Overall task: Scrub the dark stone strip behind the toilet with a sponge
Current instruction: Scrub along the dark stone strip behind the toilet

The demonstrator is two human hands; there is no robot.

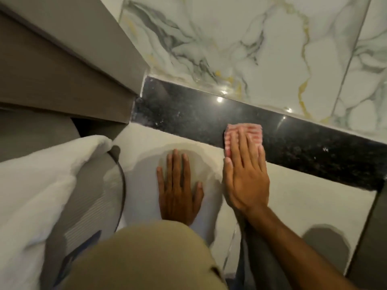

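A dark speckled stone strip [188, 114] runs from the middle left down to the right edge, below the marble wall. A pink-and-white striped sponge [251, 128] lies flat on the strip. My right hand [245, 174] presses on the sponge with its fingers stretched over it and its palm on the white surface below. My left hand [180, 185] lies flat, fingers spread, on that white surface [303, 191] left of the right hand, holding nothing.
White marble wall tiles [251, 49] with grey and gold veins rise behind the strip. A grey stepped cabinet or frame [62, 65] fills the upper left. A white towel [35, 185] hangs at lower left beside a grey ribbed object [92, 195]. A beige sleeve [142, 260] covers the bottom middle.
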